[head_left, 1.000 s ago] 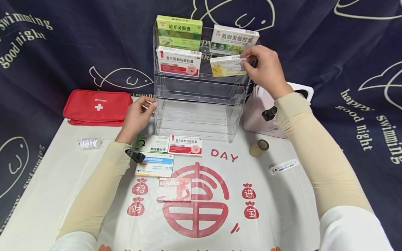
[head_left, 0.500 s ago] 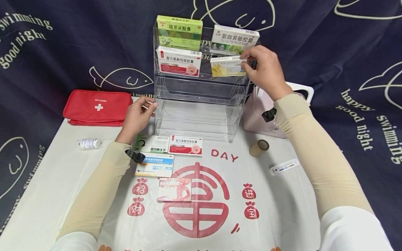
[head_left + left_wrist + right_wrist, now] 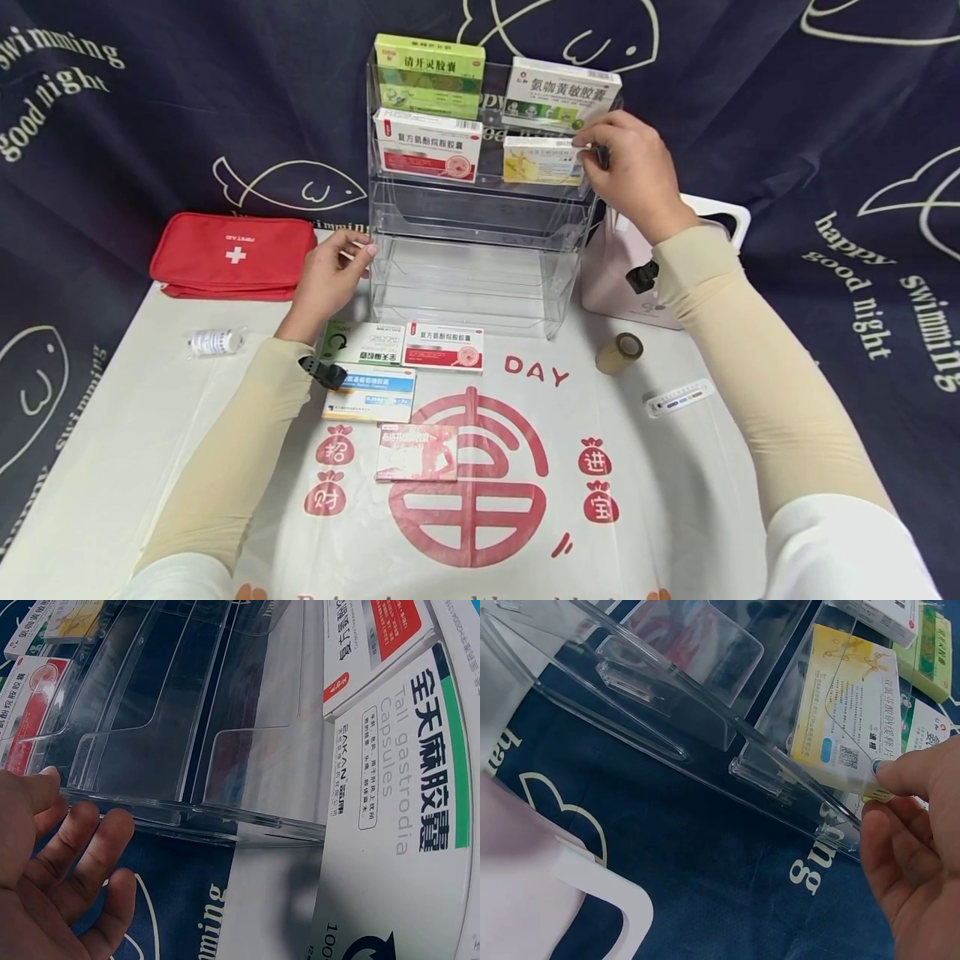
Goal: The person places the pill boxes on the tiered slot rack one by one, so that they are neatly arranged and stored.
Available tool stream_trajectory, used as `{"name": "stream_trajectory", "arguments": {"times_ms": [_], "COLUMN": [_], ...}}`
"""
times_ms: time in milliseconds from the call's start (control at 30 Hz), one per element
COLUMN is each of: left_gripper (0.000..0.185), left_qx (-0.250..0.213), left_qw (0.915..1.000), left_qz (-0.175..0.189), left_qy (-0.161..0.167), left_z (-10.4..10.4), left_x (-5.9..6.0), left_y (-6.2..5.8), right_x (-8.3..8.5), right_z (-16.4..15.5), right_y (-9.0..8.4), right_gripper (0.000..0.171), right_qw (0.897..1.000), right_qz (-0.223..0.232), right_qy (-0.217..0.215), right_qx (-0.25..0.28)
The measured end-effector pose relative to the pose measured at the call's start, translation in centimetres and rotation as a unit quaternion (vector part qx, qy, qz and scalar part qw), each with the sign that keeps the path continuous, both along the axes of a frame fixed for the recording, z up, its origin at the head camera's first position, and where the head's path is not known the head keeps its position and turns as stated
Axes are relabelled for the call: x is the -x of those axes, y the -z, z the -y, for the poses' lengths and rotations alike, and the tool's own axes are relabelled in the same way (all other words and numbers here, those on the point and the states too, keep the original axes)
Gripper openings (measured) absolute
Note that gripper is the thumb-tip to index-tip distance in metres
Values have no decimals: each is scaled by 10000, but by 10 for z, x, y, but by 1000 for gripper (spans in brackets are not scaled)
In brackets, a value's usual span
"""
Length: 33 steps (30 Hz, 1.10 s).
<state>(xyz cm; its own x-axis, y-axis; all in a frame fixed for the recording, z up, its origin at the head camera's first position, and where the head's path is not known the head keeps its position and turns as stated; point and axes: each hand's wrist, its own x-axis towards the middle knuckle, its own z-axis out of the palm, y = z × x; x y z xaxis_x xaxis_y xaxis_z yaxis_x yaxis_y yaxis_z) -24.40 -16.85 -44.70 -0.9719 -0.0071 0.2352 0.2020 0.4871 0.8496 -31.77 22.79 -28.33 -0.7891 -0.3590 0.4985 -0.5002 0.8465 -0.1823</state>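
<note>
A: In the head view, where is your right hand (image 3: 633, 171)?

B: You have it up at the right end of the clear acrylic rack (image 3: 480, 250), thumb and fingertips pinching the right edge of the yellow medicine box (image 3: 542, 160). That box stands in the rack's second tier, right compartment, just under the white-and-green box (image 3: 562, 93) on the top tier.

A: And your left hand (image 3: 330, 275)?

B: It rests against the rack's lower left corner with the fingers loosely bent. It holds nothing. 4 boxes lie flat on the white cloth (image 3: 675, 467) in front of the rack: a green-and-white one (image 3: 363, 343), a red-and-white one (image 3: 444, 347), a blue one (image 3: 369, 395) and a pink one (image 3: 416, 452).

A: What else is on the rack?

B: A green box (image 3: 429, 75) top left, and a red-and-white box (image 3: 427, 147) beneath it. A red first-aid pouch (image 3: 232, 255) lies to the left, well apart from a tape roll (image 3: 618, 353) on the right.

A: Left wrist view?

B: Your left hand (image 3: 52, 885) lies open, fingers (image 3: 101, 844) relaxed and touching the rack's bottom edge (image 3: 195, 817). The green-and-white box (image 3: 409, 847) fills the right side.

A: Right wrist view?

B: Your thumb and fingers (image 3: 911, 776) pinch the lower corner of the yellow box (image 3: 847, 724), which sits behind the clear front wall of its compartment (image 3: 780, 772).
</note>
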Motion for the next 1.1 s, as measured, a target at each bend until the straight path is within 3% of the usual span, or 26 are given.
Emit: {"name": "stream_trajectory", "arguments": {"times_ms": [467, 833, 1100], "left_gripper": [30, 30, 29], "left_qx": [28, 51, 7], "left_qw": [10000, 10000, 10000], "left_qz": [-15, 17, -22], "left_qy": [27, 19, 35], "left_z": [0, 1, 1], "left_x": [2, 0, 0], "left_y": [1, 1, 2], "right_x": [-1, -5, -8], "right_z": [-2, 0, 2], "right_y": [1, 5, 4], "right_gripper": [18, 27, 29], "right_qw": [9995, 9956, 9959], "right_qz": [-170, 45, 145], "right_qy": [-102, -20, 81], "right_qx": [-230, -939, -892]}}
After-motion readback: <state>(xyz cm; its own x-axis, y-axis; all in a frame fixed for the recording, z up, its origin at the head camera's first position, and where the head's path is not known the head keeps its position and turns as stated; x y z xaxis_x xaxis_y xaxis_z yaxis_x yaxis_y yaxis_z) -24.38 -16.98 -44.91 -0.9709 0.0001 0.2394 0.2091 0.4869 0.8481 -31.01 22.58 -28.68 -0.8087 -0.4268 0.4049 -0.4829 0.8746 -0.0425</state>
